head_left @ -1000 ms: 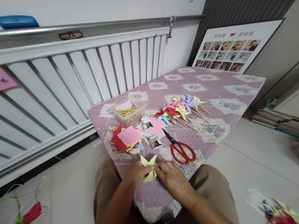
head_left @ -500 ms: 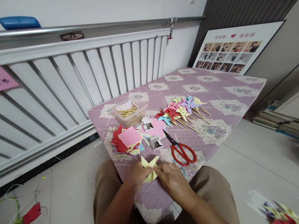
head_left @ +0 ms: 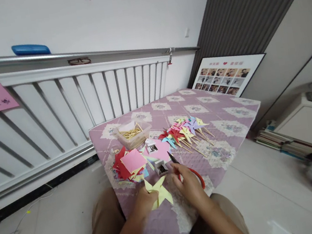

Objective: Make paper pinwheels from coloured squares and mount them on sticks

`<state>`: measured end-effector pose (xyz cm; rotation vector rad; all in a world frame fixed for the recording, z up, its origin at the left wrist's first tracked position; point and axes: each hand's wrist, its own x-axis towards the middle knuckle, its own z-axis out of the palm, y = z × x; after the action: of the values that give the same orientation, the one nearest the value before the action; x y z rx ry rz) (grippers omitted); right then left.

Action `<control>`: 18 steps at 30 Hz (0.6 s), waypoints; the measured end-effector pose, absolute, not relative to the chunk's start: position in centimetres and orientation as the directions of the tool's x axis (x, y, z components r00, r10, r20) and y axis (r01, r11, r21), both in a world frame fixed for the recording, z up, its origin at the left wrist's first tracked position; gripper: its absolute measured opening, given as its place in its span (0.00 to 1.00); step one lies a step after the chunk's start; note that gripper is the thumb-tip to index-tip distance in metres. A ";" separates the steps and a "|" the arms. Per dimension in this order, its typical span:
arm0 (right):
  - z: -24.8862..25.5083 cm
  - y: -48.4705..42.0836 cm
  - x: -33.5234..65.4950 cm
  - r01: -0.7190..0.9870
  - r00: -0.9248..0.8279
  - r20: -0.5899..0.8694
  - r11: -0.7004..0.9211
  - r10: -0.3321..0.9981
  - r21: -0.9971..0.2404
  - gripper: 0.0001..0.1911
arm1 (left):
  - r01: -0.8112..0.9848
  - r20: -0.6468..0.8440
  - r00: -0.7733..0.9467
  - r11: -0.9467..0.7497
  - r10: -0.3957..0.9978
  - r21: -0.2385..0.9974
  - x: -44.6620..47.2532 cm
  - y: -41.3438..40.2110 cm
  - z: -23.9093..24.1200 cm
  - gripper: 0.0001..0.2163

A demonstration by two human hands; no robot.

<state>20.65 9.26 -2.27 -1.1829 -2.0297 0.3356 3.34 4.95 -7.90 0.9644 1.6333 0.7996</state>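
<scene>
My left hand [head_left: 145,202] pinches a pale yellow paper pinwheel [head_left: 161,192] near its middle, above the front of the table. My right hand [head_left: 189,185] hovers over the scissors [head_left: 198,175], thumb and forefinger apart, just right of a small white box of metal pins [head_left: 161,167]. The red scissor handles are partly hidden under that hand, and the dark blades point away. Another small box of pins [head_left: 152,148] stands behind on a pink paper sheet [head_left: 162,151]. To the left, a pile of coloured paper squares [head_left: 133,161] lies close to my left hand.
A clear plastic tub [head_left: 136,140] holds thin wooden sticks. Finished pinwheels on sticks [head_left: 185,131] lie at the table's middle. A white radiator [head_left: 117,87] runs behind the purple patterned tablecloth [head_left: 231,116]; a photo board [head_left: 222,76] leans at the far end.
My right hand has left the pinwheel and moved right and forward, over the scissors. My left hand keeps hold of the pinwheel. The camera view has tilted up and shifted right.
</scene>
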 end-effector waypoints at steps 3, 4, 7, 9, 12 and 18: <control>-1.0 12.2 20.2 0.654 -0.303 0.423 0.509 0.854 -0.560 0.10 | 0.110 -0.405 -0.166 0.426 0.899 0.898 3.5 6.0 -8.2 0.05; -0.7 13.2 19.9 0.662 -0.315 0.407 0.506 0.857 -0.553 0.09 | 0.097 -0.397 -0.175 0.417 0.901 0.904 3.5 6.4 -8.3 0.05; -0.1 15.8 18.8 0.702 -0.357 0.326 0.481 0.876 -0.525 0.08 | 0.072 -0.375 -0.192 0.394 0.907 0.916 3.4 7.2 -8.7 0.06; -0.1 17.1 18.3 0.733 -0.389 0.248 0.461 0.887 -0.499 0.09 | 0.058 -0.366 -0.194 0.383 0.910 0.922 3.3 7.5 -8.9 0.06; -0.4 18.0 17.9 0.774 -0.451 0.104 0.447 0.886 -0.449 0.08 | 0.039 -0.370 -0.202 0.385 0.907 0.922 3.2 7.5 -9.3 0.06; -1.8 17.5 17.5 0.827 -0.510 -0.098 0.455 0.855 -0.330 0.09 | -0.018 -0.373 -0.226 0.380 0.900 0.925 3.1 7.5 -9.8 0.09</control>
<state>17.51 17.48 -1.81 -1.5112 -2.6089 0.5206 3.14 7.49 -9.78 0.8167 1.5516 1.0562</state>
